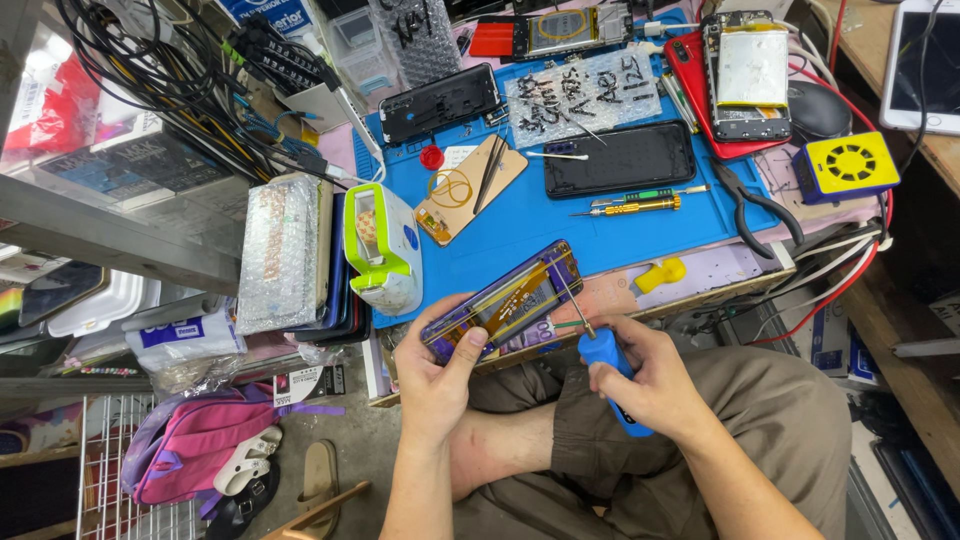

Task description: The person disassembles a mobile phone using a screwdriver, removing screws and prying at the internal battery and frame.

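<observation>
One opened phone (503, 300), purple-framed, sits over the lap at the desk (540, 225) edge, pinched along its sides by the left hand (437, 372). It looks light, stiff and fragile inside, best held by the frame. The right hand (645, 375) grips one blue-handled screwdriver (605, 370).

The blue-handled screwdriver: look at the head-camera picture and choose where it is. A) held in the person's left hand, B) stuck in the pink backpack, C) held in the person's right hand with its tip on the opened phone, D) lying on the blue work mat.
C: the right hand grips the blue-handled screwdriver, whose tip meets the opened phone that the left hand holds.
</observation>
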